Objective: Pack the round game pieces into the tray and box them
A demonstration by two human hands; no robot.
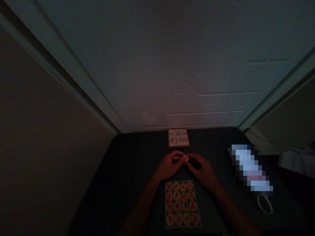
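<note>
My left hand (172,164) and my right hand (200,168) meet above the dark table. Between their fingertips is a small round Chinese chess piece (185,158), its pale face marked in red. Both hands pinch it, one from each side. Closer to me, between my forearms, lies a square box (165,205) with rows of round chess pieces (176,196), most with red characters. One piece in it looks darker or differently marked. Just beyond my hands lies a flat box lid (178,138) printed with characters and a row of pieces.
A phone (253,170) with a lit, blurred-out screen lies at the right, with a white strap loop (265,205) by it. Behind the dark table (118,183) rises a pale panel (137,65) with embossed hearts. The light is dim.
</note>
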